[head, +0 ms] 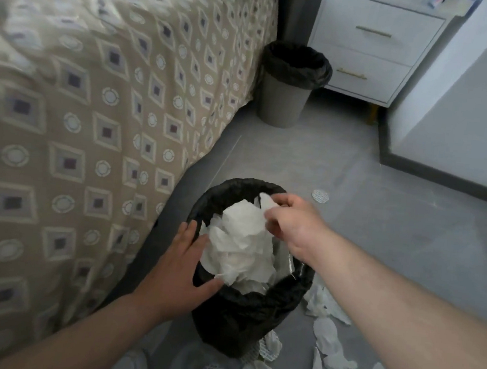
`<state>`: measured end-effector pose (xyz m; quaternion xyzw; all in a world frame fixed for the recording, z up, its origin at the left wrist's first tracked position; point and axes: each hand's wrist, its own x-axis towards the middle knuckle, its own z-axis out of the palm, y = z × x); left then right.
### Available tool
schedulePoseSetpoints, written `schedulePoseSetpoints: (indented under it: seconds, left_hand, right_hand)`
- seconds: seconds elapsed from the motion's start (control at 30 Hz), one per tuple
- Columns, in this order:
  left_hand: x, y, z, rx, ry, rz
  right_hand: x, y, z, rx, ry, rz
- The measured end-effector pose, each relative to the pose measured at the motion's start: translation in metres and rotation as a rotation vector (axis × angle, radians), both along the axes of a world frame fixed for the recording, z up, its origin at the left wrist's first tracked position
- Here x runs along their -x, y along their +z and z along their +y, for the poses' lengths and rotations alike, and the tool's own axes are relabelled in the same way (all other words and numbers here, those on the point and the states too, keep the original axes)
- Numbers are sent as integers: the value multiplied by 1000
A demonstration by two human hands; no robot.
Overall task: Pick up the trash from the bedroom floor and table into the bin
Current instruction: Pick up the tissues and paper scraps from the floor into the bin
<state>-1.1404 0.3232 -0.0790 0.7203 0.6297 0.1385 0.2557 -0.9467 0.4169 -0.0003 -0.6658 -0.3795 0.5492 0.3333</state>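
Directly above the black-lined bin [238,317], crumpled tissue [239,243] is being pinched by the right hand [295,225]; the rim is being touched by the flat, open left hand [180,270].

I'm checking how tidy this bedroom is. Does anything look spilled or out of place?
Yes. White paper scraps lie strewn on the floor beside the near bin, and one round disc lies alone farther off. The crumpled paper, pinched by the right hand, heaps above the bin's rim, so it may spill.
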Motion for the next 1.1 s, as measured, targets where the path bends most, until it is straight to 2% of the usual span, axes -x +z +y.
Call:
schedulePoseSetpoints:
  seconds: [0.07, 0.13, 0.23, 0.37, 0.47, 0.57, 0.67, 0.73, 0.77, 0.83, 0.9, 0.97, 1.03, 1.1]
  left_hand:
    - [0, -1, 1, 3, -11, -4]
    - [-1, -1, 1, 5, -22, 16]
    - [-3, -2, 0, 21, -13, 8]
    - [-2, -7, 1, 18, -31, -4]
    - [-3, -8, 1, 17, -47, -10]
    - [-4, -1, 1, -19, -41, -20]
    - [-15, 25, -5, -275, -80, -97]
    - [-33, 50, -16, -470, -209, -128]
    - [-46, 61, -23, -507, -311, -130]
    - [-74, 70, -40, -459, -587, -104]
    - [-99, 57, -63, -281, -845, -48]
    - [-119, 32, -83, -122, -1002, 32]
    - [-138, 0, -97, -89, -1064, 165]
    - [-156, -36, -112, 36, -951, 293]
  right_hand:
    - [1, -29, -7, -11, 255, -454]
    - [7, -49, -19, 14, 502, -677]
    - [21, -72, -32, 83, 697, -780]
    - [26, -98, -35, 168, 766, -899]
    - [30, -98, -34, 183, 756, -922]
    - [31, -69, -35, 154, 754, -915]
    - [15, -17, -44, -67, 728, -883]
    - [-15, 21, -61, -265, 676, -813]
    - [-34, 38, -71, -342, 651, -790]
    - [-80, 57, -96, -391, 587, -767]
    - [-127, 50, -125, -307, 497, -731]
    - [-171, 17, -156, -155, 404, -706]
    - [-206, -28, -187, 16, 380, -693]
    - [-231, -68, -217, 194, 436, -684]
